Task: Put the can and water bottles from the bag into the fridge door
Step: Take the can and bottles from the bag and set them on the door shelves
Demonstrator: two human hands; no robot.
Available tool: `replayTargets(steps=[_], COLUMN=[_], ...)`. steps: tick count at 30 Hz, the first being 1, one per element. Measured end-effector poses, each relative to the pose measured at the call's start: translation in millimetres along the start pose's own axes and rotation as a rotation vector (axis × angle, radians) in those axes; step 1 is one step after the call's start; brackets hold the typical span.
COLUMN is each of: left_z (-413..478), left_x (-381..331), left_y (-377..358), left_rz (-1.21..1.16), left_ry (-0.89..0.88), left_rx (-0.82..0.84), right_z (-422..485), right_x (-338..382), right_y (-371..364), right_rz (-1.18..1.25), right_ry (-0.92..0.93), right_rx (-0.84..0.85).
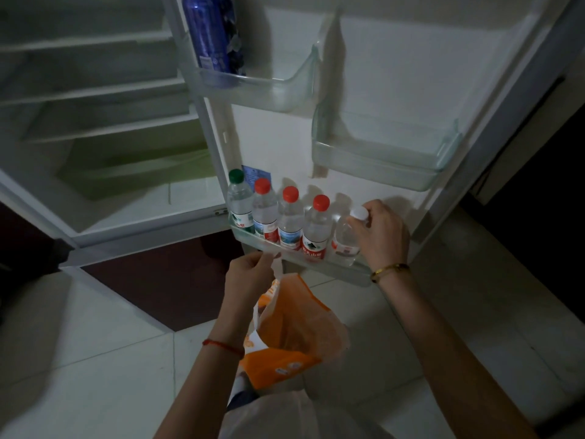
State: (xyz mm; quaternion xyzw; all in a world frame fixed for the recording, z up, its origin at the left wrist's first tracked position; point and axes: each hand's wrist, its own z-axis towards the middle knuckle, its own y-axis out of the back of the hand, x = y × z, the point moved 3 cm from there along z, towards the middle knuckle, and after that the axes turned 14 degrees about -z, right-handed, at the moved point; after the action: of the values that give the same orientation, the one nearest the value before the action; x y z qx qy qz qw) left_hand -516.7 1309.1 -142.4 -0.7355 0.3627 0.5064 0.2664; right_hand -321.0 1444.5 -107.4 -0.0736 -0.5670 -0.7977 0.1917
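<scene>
The white fridge door stands open. Its bottom shelf carries four clear bottles; your right hand grips a fifth, the white-capped clear water bottle. Below, your left hand pinches the orange-and-white plastic bag. The tall blue can sits in an upper bin. Labels unreadable.

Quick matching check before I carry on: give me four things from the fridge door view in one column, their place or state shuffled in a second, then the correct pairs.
Column 1:
1. blue can
2. green-capped bottle
3. white-capped bottle
4. orange bag

Column 2:
A. held in the left hand, below the door
B. top door bin
C. gripped at the cap by the right hand
D. hinge end of the bottom shelf row

Pairs: 1-B, 2-D, 3-C, 4-A
</scene>
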Motion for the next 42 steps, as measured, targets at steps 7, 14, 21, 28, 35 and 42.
replayTargets(steps=[7, 14, 21, 28, 35, 42], left_z=[4.8, 8.8, 15.9, 29.8, 39.3, 33.6], left_x=[10.6, 24.9, 35.9, 46.3, 50.3, 56.9], left_y=[18.3, 37.4, 69.3, 124.3, 194.9, 288.5], left_rz=[0.013, 0.072, 0.101, 0.162, 0.192, 0.274], left_ry=[-0.041, -0.012, -0.017, 0.023, 0.062, 0.168], left_rx=[-0.065, -0.097, -0.225, -0.374, -0.482, -0.534], right_z=[4.7, 7.0, -21.4, -47.7, -62.2, -83.5], right_x=[4.7, 3.5, 29.7, 77.7, 141.6, 221.8], right_y=[-14.6, -17.7, 0.3, -25.2, -57.3, -87.8], right_rz=[-0.040, 0.022, 0.093, 0.375, 0.387, 0.408], right_ry=[0.002, -0.023, 0.068, 0.121, 0.157, 0.206], right_rx=[0.054, 0.135, 0.024, 0.342, 0.466, 0.534])
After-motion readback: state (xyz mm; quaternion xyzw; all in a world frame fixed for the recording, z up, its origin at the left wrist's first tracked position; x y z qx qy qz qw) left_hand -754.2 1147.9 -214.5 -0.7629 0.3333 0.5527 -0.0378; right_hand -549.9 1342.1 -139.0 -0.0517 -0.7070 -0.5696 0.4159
